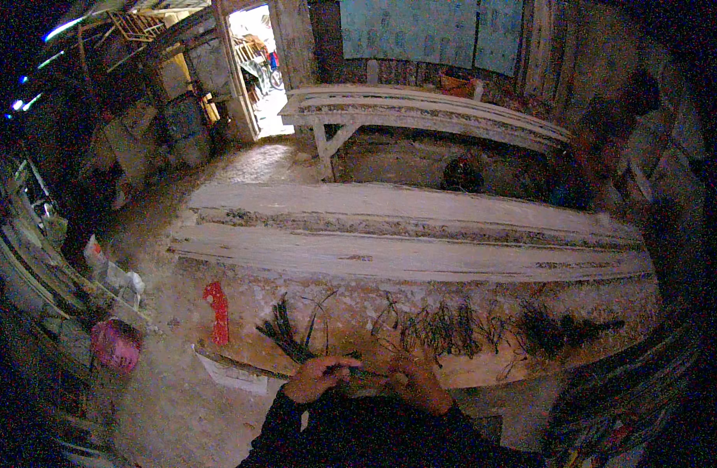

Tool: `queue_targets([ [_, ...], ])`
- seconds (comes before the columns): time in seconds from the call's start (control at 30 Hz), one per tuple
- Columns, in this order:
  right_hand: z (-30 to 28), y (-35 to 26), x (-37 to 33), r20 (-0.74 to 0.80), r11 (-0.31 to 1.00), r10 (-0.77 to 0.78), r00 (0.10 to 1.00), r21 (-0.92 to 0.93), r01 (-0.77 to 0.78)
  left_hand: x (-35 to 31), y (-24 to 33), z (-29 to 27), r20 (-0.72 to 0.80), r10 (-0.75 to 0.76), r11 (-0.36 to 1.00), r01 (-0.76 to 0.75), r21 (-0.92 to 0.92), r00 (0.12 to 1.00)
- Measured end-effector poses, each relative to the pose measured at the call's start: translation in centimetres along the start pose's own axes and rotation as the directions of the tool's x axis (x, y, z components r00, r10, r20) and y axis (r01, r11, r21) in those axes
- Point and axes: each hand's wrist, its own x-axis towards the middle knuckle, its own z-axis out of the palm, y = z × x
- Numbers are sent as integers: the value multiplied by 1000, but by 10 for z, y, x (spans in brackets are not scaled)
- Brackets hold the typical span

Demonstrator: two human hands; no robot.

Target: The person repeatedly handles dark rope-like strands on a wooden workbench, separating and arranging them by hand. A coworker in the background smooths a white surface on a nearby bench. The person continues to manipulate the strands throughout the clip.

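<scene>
Close to my body, at the near edge of the workbench (483, 366), my left hand (318, 378) is closed with its fingers curled. Out past it, up and to the left, fans a bundle of dark thin strands (284, 335), whose lower end meets this hand. My right hand (421, 384) is just to the right, fingers bent together; what it grips is too dim to make out. Beyond the hands lies a row of dark, stringy tufts (444, 327), and a thicker dark bunch (561, 327) sits farther right.
A red perforated strip (216, 312) lies at the bench's left end. Two long pale boards (405, 249) run along its far side. A second wooden bench (421, 109) stands behind. On the floor at left is a pink container (116, 345). Dark long pieces (631, 390) are heaped at right.
</scene>
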Motion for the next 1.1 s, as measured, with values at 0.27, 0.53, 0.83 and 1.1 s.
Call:
queue_targets([
  [0.27,-4,18,-23,304,693,556,774,346,-633,-11,-21,-28,-320,134,984,-165,-72,938],
  [0.53,-3,49,-30,200,473,470,860,765,-436,2,-33,-26,-355,185,974,-220,-60,916],
  [0.83,-39,39,-31,48,281,584,811,924,-258,10,-37,-19,-487,89,988,-139,-68,869],
  [1.1,-61,22,-30,13,2,639,769,1000,-19,20,-44,-10,-375,235,958,-148,246,897],
])
